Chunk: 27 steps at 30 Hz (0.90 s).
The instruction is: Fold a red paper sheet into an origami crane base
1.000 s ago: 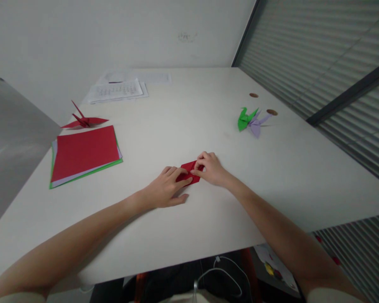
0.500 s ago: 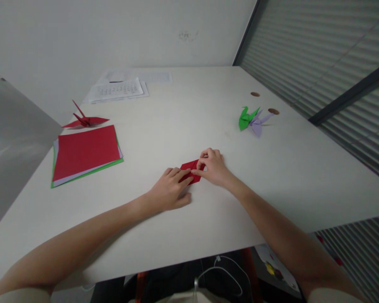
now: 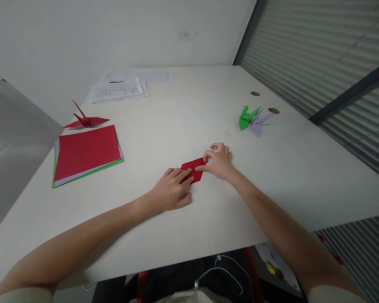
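Note:
A small piece of folded red paper [image 3: 196, 173] lies on the white table in front of me, with crease lines showing on top. My left hand [image 3: 173, 189] rests flat at its left end, fingers apart, fingertips pressing the paper down and the thumb stretched out on the table. At the right end, my right hand [image 3: 219, 162] has its thumb on top and the curled index finger by the upper right corner, pinching that end. Its other fingers are bent and clear of the paper. The left fingers cover part of the paper.
To the left lies a stack of coloured sheets [image 3: 87, 152], red on top, with a red paper crane [image 3: 86, 121] behind it. Green [image 3: 245, 118] and lilac [image 3: 257, 125] paper cranes stand at the right. Printed papers [image 3: 118, 90] lie at the back left.
My right hand has slid a little to the right along the folded paper, uncovering more of its right end. My left hand stays in place.

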Each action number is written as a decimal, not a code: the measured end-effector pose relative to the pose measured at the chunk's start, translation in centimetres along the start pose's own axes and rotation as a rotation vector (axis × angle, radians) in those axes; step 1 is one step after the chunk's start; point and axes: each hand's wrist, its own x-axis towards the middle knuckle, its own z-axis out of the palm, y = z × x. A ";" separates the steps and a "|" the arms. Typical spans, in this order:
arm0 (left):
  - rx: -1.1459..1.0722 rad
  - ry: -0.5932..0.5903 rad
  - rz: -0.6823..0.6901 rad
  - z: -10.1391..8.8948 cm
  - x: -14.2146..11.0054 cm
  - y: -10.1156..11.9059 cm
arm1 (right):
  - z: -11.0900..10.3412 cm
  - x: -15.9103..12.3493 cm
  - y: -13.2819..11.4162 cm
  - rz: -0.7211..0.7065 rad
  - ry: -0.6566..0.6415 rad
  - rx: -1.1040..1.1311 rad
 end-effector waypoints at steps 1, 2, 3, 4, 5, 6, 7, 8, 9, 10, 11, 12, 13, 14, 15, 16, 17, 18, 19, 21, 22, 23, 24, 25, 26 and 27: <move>0.003 0.003 0.001 0.0 0.0 0.0 | 0.0 0.1 0.1 0.007 0.003 -0.009; 0.004 0.005 0.001 0.0 0.0 0.0 | 0.0 0.2 0.2 0.008 0.001 -0.016; 0.004 0.005 0.002 0.0 0.0 0.1 | 0.0 0.2 0.3 0.004 -0.002 -0.022; 0.003 0.004 0.002 0.0 0.0 0.1 | 0.0 0.3 0.4 -0.002 -0.005 -0.025; 0.001 0.002 0.004 0.0 0.0 0.1 | 0.0 0.4 0.5 -0.009 -0.007 -0.026; 0.000 -0.002 0.007 0.0 0.0 0.1 | 0.0 0.4 0.5 -0.014 -0.008 -0.026; 0.000 -0.005 0.011 0.0 0.0 0.1 | 0.0 0.4 0.6 -0.016 -0.010 -0.026; 0.000 -0.008 0.014 0.0 0.0 0.1 | 0.0 0.4 0.7 -0.016 -0.009 -0.026; -0.002 -0.010 0.016 0.0 0.0 0.1 | 0.0 0.4 0.8 -0.017 -0.004 -0.027; -0.004 -0.010 0.017 0.0 0.0 0.1 | 0.1 0.4 0.9 -0.020 0.004 -0.027; -0.005 -0.010 0.017 0.0 0.0 0.1 | 0.1 0.4 0.9 -0.024 0.014 -0.026; -0.006 -0.008 0.014 0.0 0.0 0.1 | 0.1 0.4 1.0 -0.031 0.024 -0.025; -0.006 -0.005 0.011 0.1 0.0 0.1 | 0.2 0.4 1.0 -0.038 0.030 -0.024; -0.005 -0.002 0.010 0.1 0.0 0.1 | 0.2 0.4 1.0 -0.044 0.031 -0.028; -0.002 0.001 0.010 0.1 0.0 0.1 | 0.2 0.4 1.0 -0.047 0.028 -0.036; 0.001 0.003 0.012 0.1 0.0 0.1 | 0.2 0.3 0.9 -0.049 0.024 -0.045; 0.005 0.003 0.016 0.1 0.0 0.2 | 0.2 0.3 0.9 -0.053 0.017 -0.053; 0.009 0.001 0.019 0.1 0.0 0.2 | 0.1 0.2 0.8 -0.065 0.005 -0.052; 0.013 -0.001 0.023 0.1 0.0 0.2 | 0.0 0.2 0.8 -0.090 -0.016 -0.041; 0.015 -0.006 0.025 0.0 -0.1 0.2 | -0.4 0.1 0.8 -0.183 -0.084 0.010; 0.012 -0.006 0.024 0.0 -0.1 0.1 | -0.6 0.0 0.8 -0.237 -0.123 0.039; 0.003 -0.001 0.021 0.0 -0.2 0.0 | -0.8 0.0 0.8 -0.285 -0.157 0.063; -0.010 0.008 0.019 0.0 -0.2 0.0 | -1.0 -0.1 0.8 -0.319 -0.181 0.079; -0.029 0.017 0.014 0.0 -0.3 -0.1 | -1.2 -0.1 0.8 -0.336 -0.194 0.089; -0.051 0.029 0.007 0.1 -0.3 -0.2 | -1.3 -0.2 0.8 -0.341 -0.198 0.094; -0.074 0.044 0.000 0.1 -0.4 -0.3 | -1.5 -0.3 0.7 -0.342 -0.201 0.098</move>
